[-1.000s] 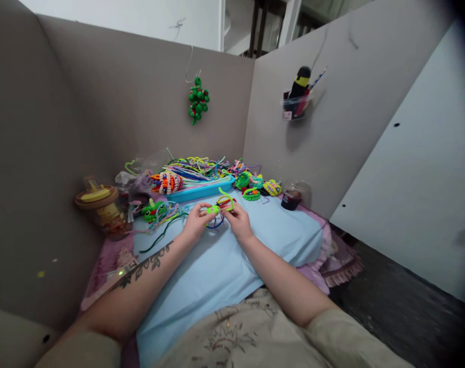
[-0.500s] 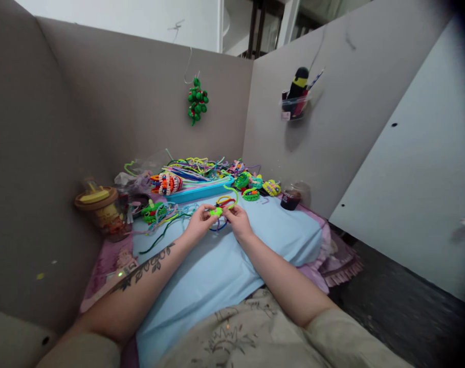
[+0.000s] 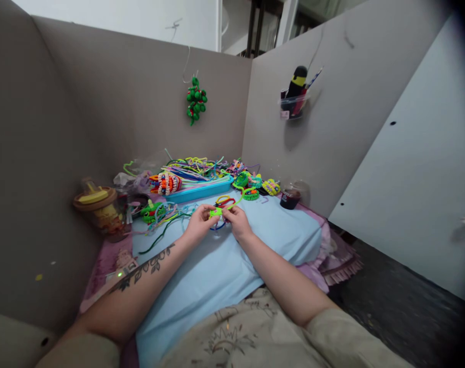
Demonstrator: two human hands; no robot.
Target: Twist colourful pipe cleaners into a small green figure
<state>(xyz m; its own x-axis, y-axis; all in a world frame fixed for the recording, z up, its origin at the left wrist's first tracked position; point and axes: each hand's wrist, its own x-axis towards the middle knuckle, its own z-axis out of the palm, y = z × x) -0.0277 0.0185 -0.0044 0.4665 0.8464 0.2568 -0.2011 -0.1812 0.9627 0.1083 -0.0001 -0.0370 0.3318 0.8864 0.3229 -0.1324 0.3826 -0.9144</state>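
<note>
Between my hands is a bright green pipe cleaner piece, its middle bent into a small clump. My left hand pinches the clump from the left. My right hand has its fingers closed on the same pipe cleaner at the right, and a loose green end rises beyond it toward the back. Just behind my fingers lie scissors with red and yellow handles. A dark blue loop shows below the green clump, partly hidden by my hands.
A blue tray full of pipe cleaners stands behind my hands. Woven pipe cleaner pieces sit at its right. A cup with a dark drink is on the right, a lidded tumbler on the left. Grey partitions enclose the table.
The loose green end has swung to the right and now leans away from my right hand. Both hands stay in nearly the same place.
</note>
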